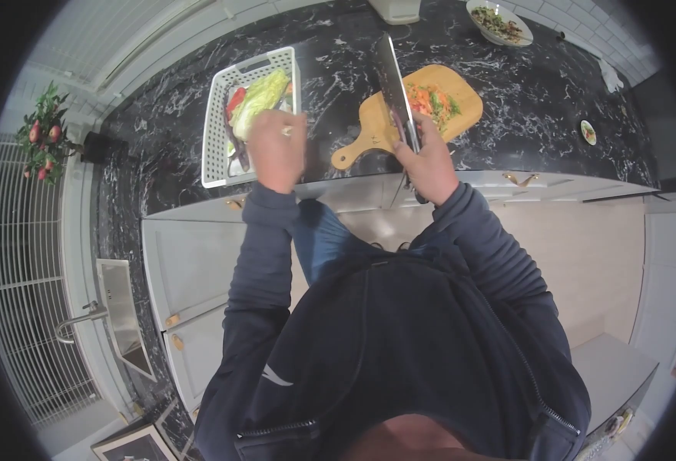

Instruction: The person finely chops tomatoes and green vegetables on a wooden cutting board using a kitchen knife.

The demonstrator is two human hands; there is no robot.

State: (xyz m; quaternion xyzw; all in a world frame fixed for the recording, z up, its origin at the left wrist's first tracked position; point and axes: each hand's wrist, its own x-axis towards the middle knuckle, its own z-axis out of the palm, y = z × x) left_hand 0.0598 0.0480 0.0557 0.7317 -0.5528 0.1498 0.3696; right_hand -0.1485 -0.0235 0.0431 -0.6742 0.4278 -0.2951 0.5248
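R hand [430,157]: closed round handle of knife [393,77], at board's near side; firm hold advised, w/ thumb clear of edge
Knife: held tilted, blade pointed away from body & across L part of board; contact w/ wood can't be told; blade best held low & steady while eyes are on basket
L hand [278,150]: fingers curled, seen over near R part of basket; whether anything is gripped can't be told
Basket [215,127]: set on counter [330,84], L of board & apart from it; cabbage [260,100] seen inside, red pc beside it; pcs best lifted clear of rim, not dragged
Board [468,96]: laid flat, its handle pointed near L; should be steadied before any cut
Chopped veg [436,104]: orange, red & green, heaped on board, R of blade; best pushed aside so cutting room is left
Bowl [526,31]: placed far R on counter, well apart; mixed food held within
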